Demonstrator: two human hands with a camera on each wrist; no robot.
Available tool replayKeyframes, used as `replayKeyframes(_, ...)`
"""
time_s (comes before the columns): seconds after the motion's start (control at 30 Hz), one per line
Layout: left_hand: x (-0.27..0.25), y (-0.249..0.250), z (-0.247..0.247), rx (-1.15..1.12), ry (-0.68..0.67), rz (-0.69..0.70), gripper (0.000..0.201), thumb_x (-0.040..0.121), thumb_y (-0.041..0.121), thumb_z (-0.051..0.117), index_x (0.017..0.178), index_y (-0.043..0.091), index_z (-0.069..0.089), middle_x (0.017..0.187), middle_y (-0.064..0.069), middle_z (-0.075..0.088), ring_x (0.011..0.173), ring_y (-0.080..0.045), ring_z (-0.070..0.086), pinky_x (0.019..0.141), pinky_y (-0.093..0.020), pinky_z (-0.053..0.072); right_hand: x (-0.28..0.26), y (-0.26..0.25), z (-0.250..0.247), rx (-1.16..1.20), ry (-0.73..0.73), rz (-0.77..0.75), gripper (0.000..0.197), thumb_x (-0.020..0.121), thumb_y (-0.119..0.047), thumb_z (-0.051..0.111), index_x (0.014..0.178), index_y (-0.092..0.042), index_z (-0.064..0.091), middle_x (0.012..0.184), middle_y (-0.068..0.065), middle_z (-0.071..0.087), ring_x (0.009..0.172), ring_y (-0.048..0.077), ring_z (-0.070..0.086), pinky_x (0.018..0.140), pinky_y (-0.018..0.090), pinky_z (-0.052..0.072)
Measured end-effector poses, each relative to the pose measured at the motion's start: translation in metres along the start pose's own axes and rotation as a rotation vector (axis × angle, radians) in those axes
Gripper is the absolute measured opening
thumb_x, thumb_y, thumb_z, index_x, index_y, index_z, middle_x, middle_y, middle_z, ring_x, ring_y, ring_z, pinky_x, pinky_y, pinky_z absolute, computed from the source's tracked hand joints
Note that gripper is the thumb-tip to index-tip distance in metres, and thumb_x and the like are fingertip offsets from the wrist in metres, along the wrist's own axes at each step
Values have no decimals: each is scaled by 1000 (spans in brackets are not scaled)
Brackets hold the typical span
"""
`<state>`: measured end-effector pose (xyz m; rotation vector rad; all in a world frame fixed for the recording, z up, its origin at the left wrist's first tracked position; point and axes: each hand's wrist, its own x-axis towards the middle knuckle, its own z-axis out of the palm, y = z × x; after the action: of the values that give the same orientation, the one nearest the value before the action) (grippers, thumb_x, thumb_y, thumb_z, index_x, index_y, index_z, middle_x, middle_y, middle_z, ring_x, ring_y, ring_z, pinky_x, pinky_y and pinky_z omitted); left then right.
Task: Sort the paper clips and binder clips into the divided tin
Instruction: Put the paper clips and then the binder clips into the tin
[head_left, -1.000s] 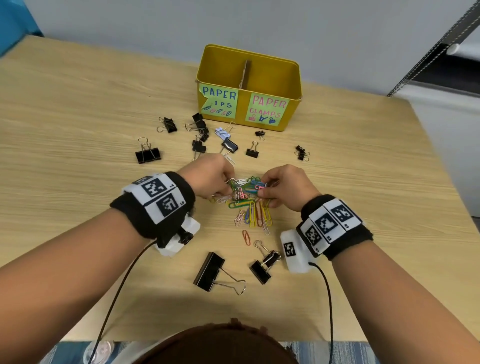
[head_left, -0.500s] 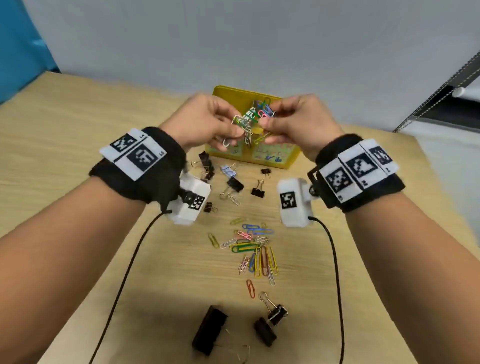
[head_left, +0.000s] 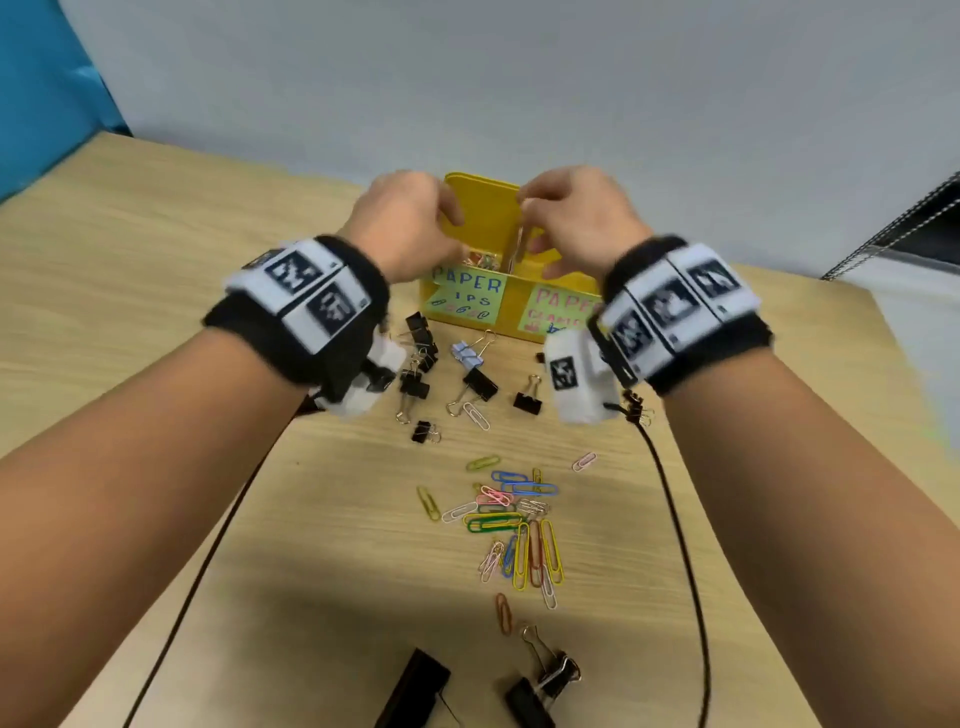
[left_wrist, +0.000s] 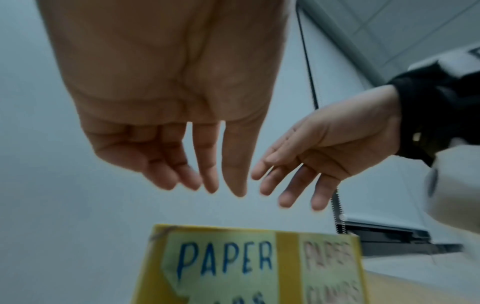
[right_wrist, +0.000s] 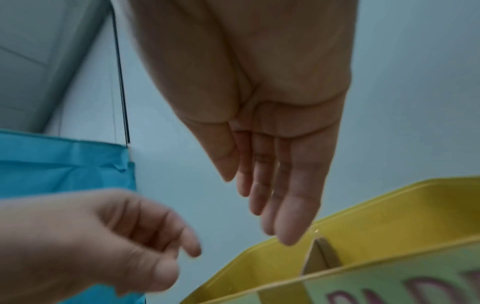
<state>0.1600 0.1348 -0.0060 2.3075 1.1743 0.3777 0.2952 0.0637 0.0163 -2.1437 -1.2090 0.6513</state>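
The yellow divided tin (head_left: 514, 306) stands at the back of the table, with labels "PAPER ..IPS" on the left and "PAPER CLAMPS" on the right. A cardboard divider (head_left: 517, 244) splits it. Coloured paper clips (head_left: 480, 260) lie in the left compartment. My left hand (head_left: 441, 228) and right hand (head_left: 540, 228) hover over the tin, close together. In the wrist views the left hand (left_wrist: 207, 176) and the right hand (right_wrist: 272, 201) have loose, straight fingers and hold nothing. A pile of loose paper clips (head_left: 511, 519) lies mid-table. Black binder clips (head_left: 480, 382) sit before the tin.
Two larger black binder clips (head_left: 415, 686) (head_left: 545, 680) lie at the near edge. A pale blue binder clip (head_left: 465, 353) sits by the tin. Black cables (head_left: 685, 545) trail from my wrists across the wooden table (head_left: 156, 291). A wall stands behind the tin.
Both hands lifted a bunch of paper clips from the pile, carried it up and back over the tin and let go. Their fingers now hang loose, and clips lie in the left compartment.
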Motion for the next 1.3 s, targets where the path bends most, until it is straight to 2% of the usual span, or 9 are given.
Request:
replayKeyframes(0.07,-28,-7,6,-91,-29,54,15,80,20,69,94,18,64,75,7,53,65,-10,49,60,-20,41,-33,21,-11,85,-8,11,14,94,-17,49,88,-19,62,89,7,64,74,17,63,63,35,59)
replayKeyframes(0.13,-56,-14,18,-115,-183,88,11,80,16,69,87,22,64,70,8,54,60,-6,49,56,-19,40,-60,48,-16,-39,-138,68,13,92,-19,51,86,-17,63,86,8,65,74,17,63,60,30,57)
replayKeyframes(0.33,-108,-13,72,126,-660,247,43,86,17,60,128,22,52,119,3,50,104,-10,48,92,-20,39,-99,113,18,-501,-339,176,26,89,-10,47,105,-11,68,113,10,66,103,24,58,77,22,41)
replayKeyframes(0.47,-125,-5,90,251,-682,280,46,90,16,51,136,17,42,126,-9,43,120,-26,41,103,-37,39,-121,112,43,-509,-344,92,28,86,-5,49,110,-8,63,121,14,61,113,28,55,95,30,41)
replayKeyframes(0.67,-136,-8,75,180,-698,248,41,87,16,55,127,17,48,122,-5,48,113,-21,49,95,-30,44,-149,98,57,-451,-392,-9,35,87,-4,46,116,-12,63,122,12,63,112,27,57,95,29,43)
replayKeyframes(0.83,-151,-36,56,250,-695,84,61,80,1,59,134,21,37,127,-5,37,100,-15,43,82,-23,39,-182,101,49,-514,-464,110,60,72,-23,73,125,-10,47,119,9,50,106,24,53,81,24,41)
replayKeyframes(1.0,-165,-15,80,222,-681,213,42,84,-5,45,125,6,44,119,-11,49,98,-20,52,75,-20,35,-185,90,80,-486,-441,46,57,77,-11,64,128,-3,40,125,14,45,112,26,50,87,22,41)
replayKeyframes(1.13,-162,-7,88,178,-670,187,51,78,16,68,122,8,44,117,-10,54,92,-16,49,76,-24,42,-172,88,75,-419,-392,91,55,75,-11,69,124,-3,45,124,14,51,112,25,50,84,24,41)
replayKeyframes(1.3,-166,-6,85,313,-606,144,92,56,60,75,124,13,35,119,-7,45,110,-21,47,91,-36,48,-178,93,72,-490,-423,102,100,59,-33,83,140,-16,26,128,9,38,120,27,42,100,34,43)
